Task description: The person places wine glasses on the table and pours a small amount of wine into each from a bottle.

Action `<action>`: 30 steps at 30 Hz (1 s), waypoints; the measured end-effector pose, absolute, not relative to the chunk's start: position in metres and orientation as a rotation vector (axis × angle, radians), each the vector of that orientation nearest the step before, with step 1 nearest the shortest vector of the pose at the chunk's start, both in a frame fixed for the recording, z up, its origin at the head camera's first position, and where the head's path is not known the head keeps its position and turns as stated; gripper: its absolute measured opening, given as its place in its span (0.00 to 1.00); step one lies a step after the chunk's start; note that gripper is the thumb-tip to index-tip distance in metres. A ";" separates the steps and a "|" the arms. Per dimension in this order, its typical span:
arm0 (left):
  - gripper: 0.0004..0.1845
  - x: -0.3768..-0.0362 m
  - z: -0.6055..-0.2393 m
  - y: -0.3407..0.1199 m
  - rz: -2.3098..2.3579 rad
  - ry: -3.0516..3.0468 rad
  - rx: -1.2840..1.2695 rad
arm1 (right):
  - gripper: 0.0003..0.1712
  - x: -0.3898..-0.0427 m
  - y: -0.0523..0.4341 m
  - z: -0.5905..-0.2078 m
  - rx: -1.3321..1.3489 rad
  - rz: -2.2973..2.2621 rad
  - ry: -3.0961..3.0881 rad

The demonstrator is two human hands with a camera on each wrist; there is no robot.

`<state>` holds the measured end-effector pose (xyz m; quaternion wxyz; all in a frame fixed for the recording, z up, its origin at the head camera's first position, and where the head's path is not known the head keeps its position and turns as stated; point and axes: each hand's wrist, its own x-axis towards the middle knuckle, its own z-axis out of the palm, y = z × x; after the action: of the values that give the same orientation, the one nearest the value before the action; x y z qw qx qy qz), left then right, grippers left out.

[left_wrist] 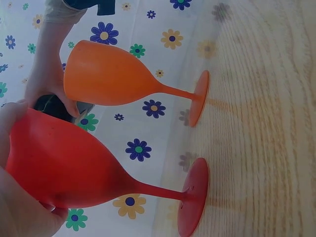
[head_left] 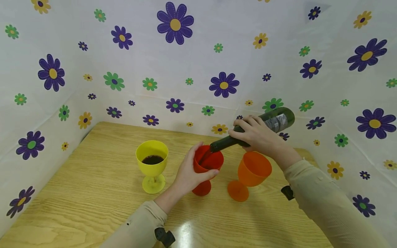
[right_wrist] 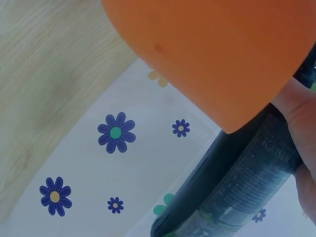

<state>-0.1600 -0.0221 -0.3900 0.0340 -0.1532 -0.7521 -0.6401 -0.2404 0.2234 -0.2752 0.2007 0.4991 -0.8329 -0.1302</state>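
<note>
My right hand (head_left: 255, 132) grips a dark green wine bottle (head_left: 280, 119) around its shoulder and holds it tilted, neck down to the left. From its mouth a dark stream runs into the red goblet (head_left: 201, 188). Around that goblet's bowl my left hand (head_left: 189, 170) is curled, thumb at the near side; the foot stands on the table in the left wrist view. An orange goblet (head_left: 255, 168) stands upright just right of it, below the bottle and right forearm. The bottle's label (right_wrist: 261, 163) faces the right wrist camera.
A yellow goblet (head_left: 152, 168) holding dark liquid stands to the left on the wooden table (head_left: 93, 193). White flower-printed sheeting (head_left: 192, 62) rises behind the table and along both sides.
</note>
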 end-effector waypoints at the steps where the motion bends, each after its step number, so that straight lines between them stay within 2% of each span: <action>1: 0.48 -0.160 -0.390 -0.022 -1.970 -2.310 -0.474 | 0.40 -0.240 0.223 -0.275 1.393 -0.366 -2.332; 19: 0.49 -0.159 -0.388 -0.022 -2.009 -2.309 -0.475 | 0.41 -0.241 0.223 -0.274 1.394 -0.396 -2.373; 30: 0.45 -0.138 -0.353 -0.027 -2.036 -2.302 -0.492 | 0.42 -0.241 0.222 -0.271 1.398 -0.424 -2.373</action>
<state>-0.1380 -0.0268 -0.3534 0.0149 -0.1581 -0.7396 -0.6541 -0.2412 0.2224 -0.2710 0.1767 0.4938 -0.8381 -0.1498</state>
